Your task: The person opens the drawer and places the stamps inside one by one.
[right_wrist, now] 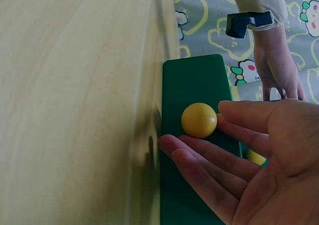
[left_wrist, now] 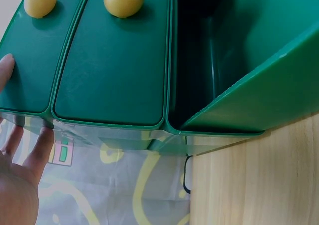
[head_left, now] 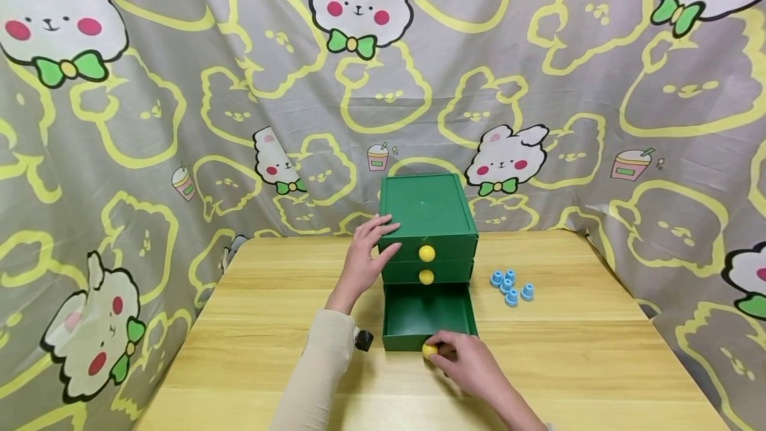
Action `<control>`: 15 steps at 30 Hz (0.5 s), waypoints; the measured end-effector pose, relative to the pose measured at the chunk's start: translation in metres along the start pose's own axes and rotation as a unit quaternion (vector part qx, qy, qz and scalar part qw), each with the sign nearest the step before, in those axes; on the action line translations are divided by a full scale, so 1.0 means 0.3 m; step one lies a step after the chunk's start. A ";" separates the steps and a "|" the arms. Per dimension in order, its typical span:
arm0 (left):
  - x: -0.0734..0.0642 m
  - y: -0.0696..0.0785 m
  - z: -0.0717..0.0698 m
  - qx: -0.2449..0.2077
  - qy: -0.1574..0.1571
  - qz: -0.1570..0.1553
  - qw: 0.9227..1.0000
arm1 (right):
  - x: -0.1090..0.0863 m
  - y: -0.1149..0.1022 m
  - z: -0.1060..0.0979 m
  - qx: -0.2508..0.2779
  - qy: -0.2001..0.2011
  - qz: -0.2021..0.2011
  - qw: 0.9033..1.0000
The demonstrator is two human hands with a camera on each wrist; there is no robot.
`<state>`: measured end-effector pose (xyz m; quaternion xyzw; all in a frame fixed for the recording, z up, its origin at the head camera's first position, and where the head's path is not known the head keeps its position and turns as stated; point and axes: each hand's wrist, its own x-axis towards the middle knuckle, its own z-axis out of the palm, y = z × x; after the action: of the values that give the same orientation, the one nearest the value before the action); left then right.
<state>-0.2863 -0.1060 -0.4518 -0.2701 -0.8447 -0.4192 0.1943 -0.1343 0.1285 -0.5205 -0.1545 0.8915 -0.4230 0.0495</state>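
Observation:
A small green drawer cabinet (head_left: 427, 205) stands on the table, its bottom drawer (head_left: 427, 311) pulled out; the visible part of the drawer's inside holds nothing. My right hand (head_left: 469, 361) is at that drawer's front, with thumb and fingertips about its round yellow knob (right_wrist: 199, 120). Against the cabinet's left side rests my left hand (head_left: 365, 255), fingers extended, thumb toward the front edge. Two upper drawers, each with a yellow knob (left_wrist: 123, 0), are closed. Several small light-blue cup-shaped pieces (head_left: 511, 297) lie right of the cabinet.
The wooden table (head_left: 251, 351) reaches back to a grey curtain (head_left: 287, 105) with cartoon prints, which also hangs at both sides. A black device (head_left: 363, 340) sits on my left wrist, near the pulled-out drawer's left side.

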 end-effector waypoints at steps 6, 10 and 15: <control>0.000 0.000 0.000 -0.003 -0.004 -0.003 1.000 | -0.007 -0.015 -0.033 -0.031 0.001 -0.005 1.000; 0.000 0.000 -0.001 -0.004 -0.005 -0.004 1.000 | -0.009 -0.031 -0.084 -0.004 0.028 0.017 0.999; 0.001 -0.003 -0.001 -0.005 -0.003 0.000 1.000 | 0.004 -0.017 -0.187 0.047 0.125 0.043 0.990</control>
<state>-0.2870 -0.1066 -0.4520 -0.2722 -0.8432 -0.4225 0.1909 -0.1464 0.1665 -0.4808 -0.0595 0.8754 -0.4783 -0.0369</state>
